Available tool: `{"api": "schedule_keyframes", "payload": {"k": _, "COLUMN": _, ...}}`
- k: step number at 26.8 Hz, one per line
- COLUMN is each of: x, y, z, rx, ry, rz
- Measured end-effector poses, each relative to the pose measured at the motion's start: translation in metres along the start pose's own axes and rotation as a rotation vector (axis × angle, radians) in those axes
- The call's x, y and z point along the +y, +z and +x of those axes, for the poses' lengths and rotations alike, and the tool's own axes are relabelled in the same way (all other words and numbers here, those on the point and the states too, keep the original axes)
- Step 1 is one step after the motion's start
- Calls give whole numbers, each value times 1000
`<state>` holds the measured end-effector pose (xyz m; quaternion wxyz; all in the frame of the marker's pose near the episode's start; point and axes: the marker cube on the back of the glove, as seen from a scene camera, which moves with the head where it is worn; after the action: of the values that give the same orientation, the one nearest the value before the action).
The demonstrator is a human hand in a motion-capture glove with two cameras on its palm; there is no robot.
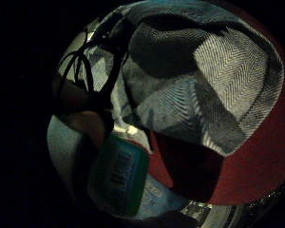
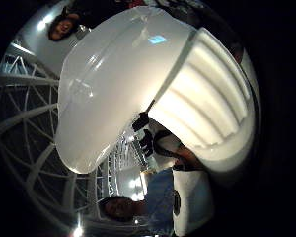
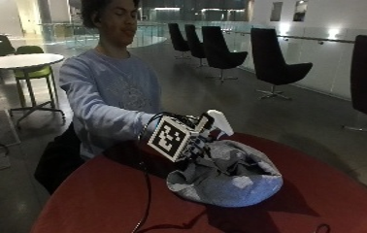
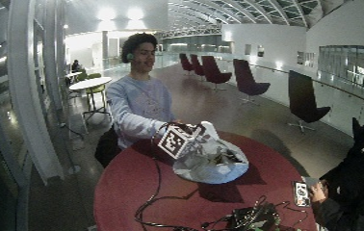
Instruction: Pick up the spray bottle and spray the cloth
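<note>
- Out over the round red table [image 3: 106,204] goes the gloved right hand [image 3: 193,138], and it's got the spray bottle [image 3: 217,121] up off the surface, fingers curled round its neck.
- From the outside view only the bottle's white spray head [image 3: 219,120] pokes out past the hand, nozzle aimed away from the person's chest and across the table.
- Right underneath sits the cloth [image 3: 228,179], a grey, crumpled heap bunched into a mound near the middle of the table; the hand hovers just above its near edge.
- Thumb-side palm view: the spray head [image 2: 118,89] fills the picture, smooth glossy white plastic, with a ribbed white part [image 2: 207,103] beside it, very close to the palm.
- Little-finger-side view: the bottle's body [image 1: 118,173] is translucent teal-green with a label carrying a barcode, hanging below the hand.
- Same view, the cloth [image 1: 204,90] shows a herringbone weave in pale grey with darker patches, lying on the red tabletop [image 1: 261,161].
- The wide view has the cloth [image 4: 211,163] looking pale and rumpled, with the person's light blue sleeve [image 4: 134,122] reaching toward it.
</note>
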<state>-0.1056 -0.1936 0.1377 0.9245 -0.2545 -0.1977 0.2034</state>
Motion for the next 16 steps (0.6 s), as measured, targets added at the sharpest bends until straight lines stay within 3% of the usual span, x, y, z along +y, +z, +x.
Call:
{"api": "schedule_keyframes", "payload": {"k": 8, "x": 11, "y": 19, "z": -48, "rx": -126, "ry": -325, "rz": 64}}
{"api": "schedule_keyframes", "payload": {"k": 16, "x": 14, "y": 92, "z": -91, "rx": -227, "ry": -614, "rz": 46}}
